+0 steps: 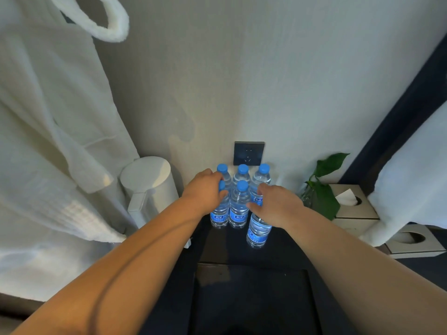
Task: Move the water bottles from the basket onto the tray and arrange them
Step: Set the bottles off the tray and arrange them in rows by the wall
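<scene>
My left hand (205, 189) grips the front-left bottle (219, 213), my right hand (275, 204) the front-right bottle (258, 229), at the far edge of the tray (217, 243).

Bottles (238, 204) between kettle (150, 187) and plant (324, 189)

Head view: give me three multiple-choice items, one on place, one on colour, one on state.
1. Where does the white cylindrical kettle stand?
A. left of the clear plastic water bottles
B. right of them
C. on top of them

2. What colour are the bottle caps?
A. red
B. blue
C. white

3. What is the right hand doing?
A. lying flat and idle
B. gripping the nearest bottle
C. holding the kettle

Key:
1 A, the kettle stands left of the cluster.
2 B, every visible cap is blue.
3 B, the fingers curl round that bottle's top.
</scene>
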`<state>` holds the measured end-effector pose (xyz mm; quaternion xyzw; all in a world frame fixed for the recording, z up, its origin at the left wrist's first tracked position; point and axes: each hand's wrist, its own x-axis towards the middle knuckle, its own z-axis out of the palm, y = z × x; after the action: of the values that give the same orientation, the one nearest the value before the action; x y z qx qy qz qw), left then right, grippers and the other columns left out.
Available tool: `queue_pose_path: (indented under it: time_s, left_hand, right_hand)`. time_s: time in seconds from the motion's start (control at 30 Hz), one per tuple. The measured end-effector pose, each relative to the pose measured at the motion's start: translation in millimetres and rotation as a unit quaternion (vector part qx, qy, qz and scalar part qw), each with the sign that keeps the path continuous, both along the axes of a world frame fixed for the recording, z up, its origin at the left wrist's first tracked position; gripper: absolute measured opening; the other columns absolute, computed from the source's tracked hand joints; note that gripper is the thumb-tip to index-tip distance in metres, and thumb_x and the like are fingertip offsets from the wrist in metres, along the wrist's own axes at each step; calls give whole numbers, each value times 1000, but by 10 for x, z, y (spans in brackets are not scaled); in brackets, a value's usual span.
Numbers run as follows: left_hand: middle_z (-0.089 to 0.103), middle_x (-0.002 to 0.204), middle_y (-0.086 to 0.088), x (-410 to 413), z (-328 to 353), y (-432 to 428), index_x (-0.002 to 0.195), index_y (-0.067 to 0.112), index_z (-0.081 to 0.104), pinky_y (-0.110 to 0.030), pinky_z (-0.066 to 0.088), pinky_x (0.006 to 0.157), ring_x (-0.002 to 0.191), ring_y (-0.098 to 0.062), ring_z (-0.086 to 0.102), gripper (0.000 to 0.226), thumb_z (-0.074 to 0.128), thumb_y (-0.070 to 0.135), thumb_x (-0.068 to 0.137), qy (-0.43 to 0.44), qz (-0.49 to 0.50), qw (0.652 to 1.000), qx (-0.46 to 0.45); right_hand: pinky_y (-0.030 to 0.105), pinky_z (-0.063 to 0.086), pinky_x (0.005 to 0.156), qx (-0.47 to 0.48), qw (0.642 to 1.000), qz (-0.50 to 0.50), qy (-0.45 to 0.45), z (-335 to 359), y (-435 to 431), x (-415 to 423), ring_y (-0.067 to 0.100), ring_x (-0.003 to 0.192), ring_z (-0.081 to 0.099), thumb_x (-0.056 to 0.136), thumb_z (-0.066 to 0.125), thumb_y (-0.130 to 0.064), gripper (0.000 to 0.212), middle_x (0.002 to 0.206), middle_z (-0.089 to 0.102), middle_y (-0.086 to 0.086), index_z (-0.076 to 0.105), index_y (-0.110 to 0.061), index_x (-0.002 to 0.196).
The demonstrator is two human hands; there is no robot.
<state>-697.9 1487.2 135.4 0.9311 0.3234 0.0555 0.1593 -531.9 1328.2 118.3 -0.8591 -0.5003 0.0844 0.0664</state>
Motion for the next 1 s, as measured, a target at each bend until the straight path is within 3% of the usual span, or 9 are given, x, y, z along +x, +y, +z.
queue_pose_path:
  time_s: [0.17, 0.3, 0.4, 0.6, 0.8, 0.9, 1.0]
  left_hand:
    - [56, 134, -7, 111, 35, -183, 143, 23, 53, -41, 47, 101, 126, -29, 50, 53, 68, 41, 95, -18, -39, 999, 18]
    - [53, 141, -6, 137, 43, -286, 150, 27, 47, -46, 45, 105, 131, -28, 46, 58, 63, 44, 97, 13, -57, 997, 44]
    - [52, 143, -5, 114, 46, -313, 151, 29, 46, -46, 45, 106, 133, -28, 44, 58, 61, 44, 98, 17, -63, 997, 50]
    - [47, 149, -5, 70, 18, -357, 154, 32, 43, -46, 41, 111, 140, -27, 38, 60, 62, 43, 98, 33, -61, 996, 61]
    - [38, 157, -6, 83, 40, -386, 155, 34, 41, -44, 30, 118, 146, -26, 27, 61, 60, 45, 98, 41, -44, 997, 42]
    - [38, 158, -7, 76, 47, -387, 155, 34, 40, -46, 30, 119, 147, -28, 27, 60, 59, 44, 99, 50, -43, 997, 46]
    - [40, 157, -7, 72, 38, -396, 155, 34, 39, -47, 31, 118, 146, -28, 28, 61, 60, 43, 99, 49, -40, 997, 44]
  right_hand:
    - [34, 45, 58, -22, 1000, -7, -21, 24, -200, -33, 14, 76, 57, 89, 54, -71, 46, 86, 56, -8, 53, -27, 105]
    - [32, 44, 56, 8, 1000, -12, 9, 86, -272, -42, 10, 72, 54, 92, 60, -61, 32, 84, 56, -9, 52, -32, 101]
    - [32, 46, 58, 32, 999, -18, 24, 113, -290, -27, 15, 78, 59, 95, 62, -53, 25, 89, 59, -8, 58, -32, 107]
    - [31, 40, 57, 57, 997, -28, 35, 89, -211, 50, 15, 77, 56, 99, 63, -48, 30, 87, 54, -7, 60, -25, 118]
    - [32, 42, 71, 78, 995, -14, 54, 49, -34, 148, 21, 85, 56, 101, 63, -40, 34, 110, 68, 7, 59, -23, 131]
    - [33, 42, 74, 77, 995, -7, 57, 21, 9, 167, 26, 95, 63, 103, 61, -39, 42, 122, 68, 8, 55, -26, 142]
    - [34, 44, 72, 62, 998, -15, 30, 17, 36, 196, 27, 99, 65, 101, 61, -48, 49, 118, 68, 7, 51, -23, 142]
